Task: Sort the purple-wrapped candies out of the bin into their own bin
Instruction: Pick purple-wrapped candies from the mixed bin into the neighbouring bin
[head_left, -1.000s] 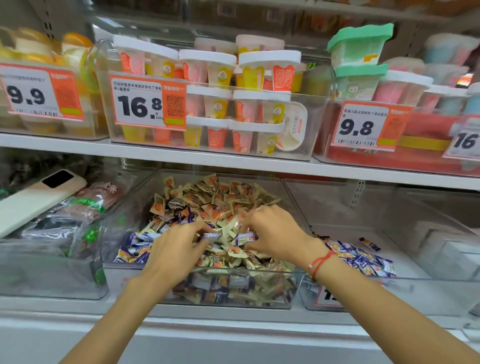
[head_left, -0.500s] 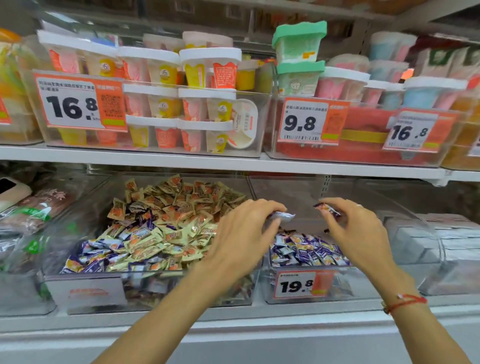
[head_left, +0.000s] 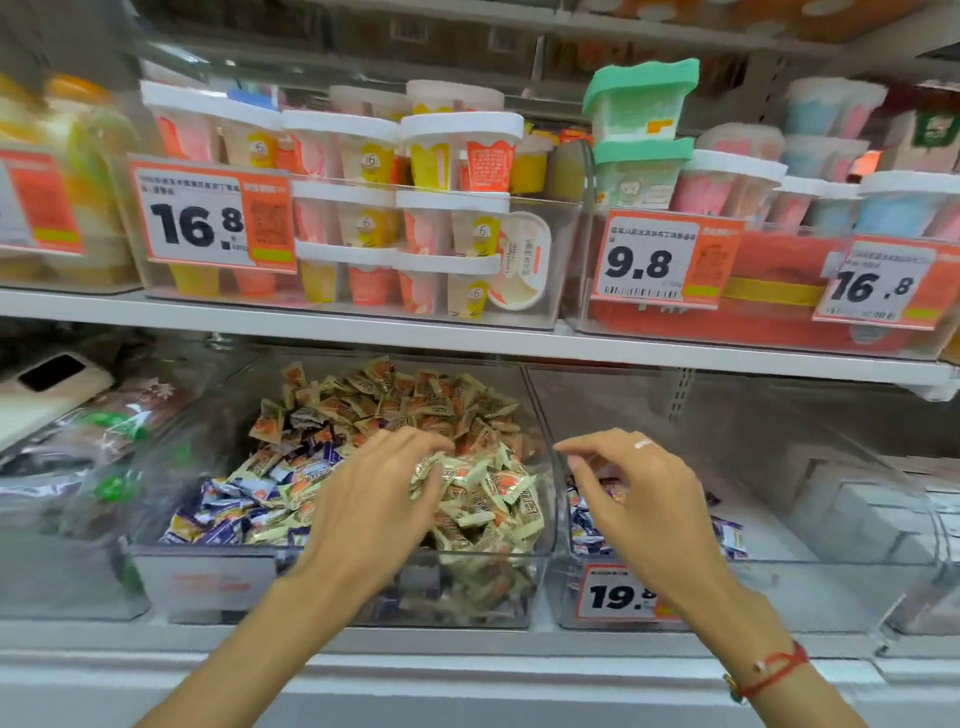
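A clear mixed bin (head_left: 208, 582) on the lower shelf holds a heap of beige-orange candies (head_left: 415, 405), with purple-wrapped candies (head_left: 228, 519) along its front left. My left hand (head_left: 374, 499) hovers over the middle of this heap, fingers stretched forward and down, tips touching beige wrappers. Nothing shows in its grip. To the right stands a second clear bin (head_left: 831, 587) with purple-wrapped candies (head_left: 587, 525) on its floor. My right hand (head_left: 639, 499) hangs over that bin's left side, fingers loosely bent and empty.
An orange 19.8 price tag (head_left: 618, 592) is on the right bin's front. The shelf above (head_left: 467, 338) carries bins of dessert cups (head_left: 415, 208) with 16.8 and 9.8 tags. Bagged goods (head_left: 104, 431) lie in the bin on the left, white boxes (head_left: 883, 509) on the right.
Half a second ago each hand pinched a purple candy over the right bin. Now both are empty; the left hand has swung back over the mixed bin and the right hand shifted left.
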